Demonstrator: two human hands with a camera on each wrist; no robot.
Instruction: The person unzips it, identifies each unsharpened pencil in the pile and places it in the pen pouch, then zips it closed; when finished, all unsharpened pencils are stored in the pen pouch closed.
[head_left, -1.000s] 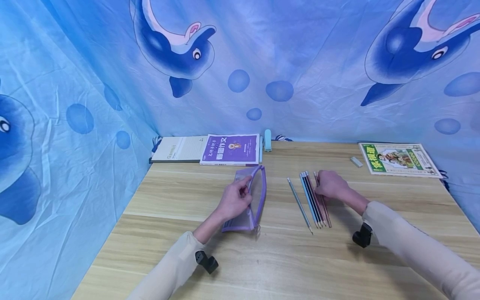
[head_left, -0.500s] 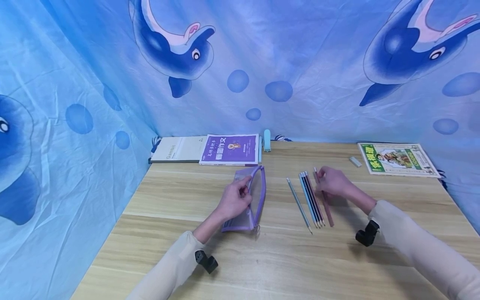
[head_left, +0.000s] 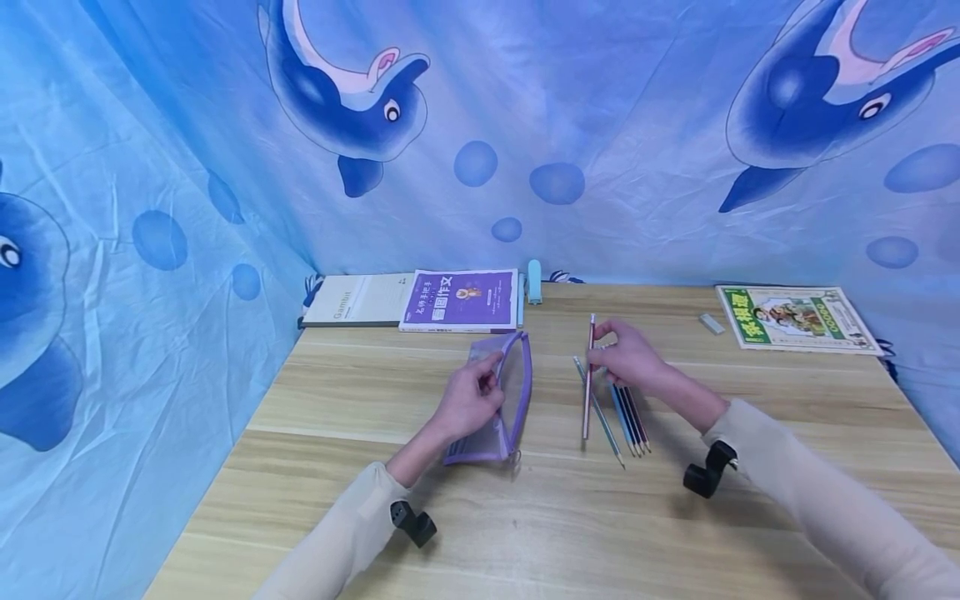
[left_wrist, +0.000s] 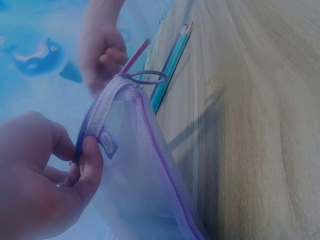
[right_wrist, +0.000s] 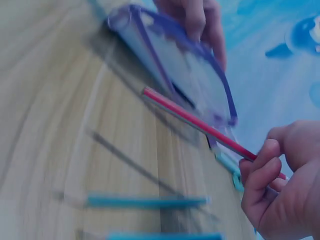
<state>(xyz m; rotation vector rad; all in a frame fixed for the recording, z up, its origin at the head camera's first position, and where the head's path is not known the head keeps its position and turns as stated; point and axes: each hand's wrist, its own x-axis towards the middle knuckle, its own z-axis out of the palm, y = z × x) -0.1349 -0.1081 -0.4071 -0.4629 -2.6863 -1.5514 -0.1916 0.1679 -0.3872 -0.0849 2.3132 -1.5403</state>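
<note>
My left hand (head_left: 463,406) pinches the rim of a purple see-through mesh pencil case (left_wrist: 142,165), whose mouth gapes toward the right. My right hand (head_left: 632,360) holds a red pencil (right_wrist: 200,126) near its upper end, raised above the table between the case and the other pencils. Under it lies a single teal pencil (head_left: 606,422). Just right of that, a row of blue and dark pencils (head_left: 628,421) rests side by side, their upper ends hidden by my right hand. A metal ring (left_wrist: 147,77) hangs at the case's zipper end.
Behind the case lie a purple book (head_left: 468,298) and a pale notebook (head_left: 356,298), with a light blue stapler-like object (head_left: 534,282) beside them. Back right are a grey eraser-like block (head_left: 712,323) and a green-and-white booklet (head_left: 798,319). A blue dolphin-printed cloth (head_left: 645,225) rises behind the table.
My right hand has lifted the red pencil from the right end of the row and carried it left over the other pencils. My left hand and the case stay in place.
</note>
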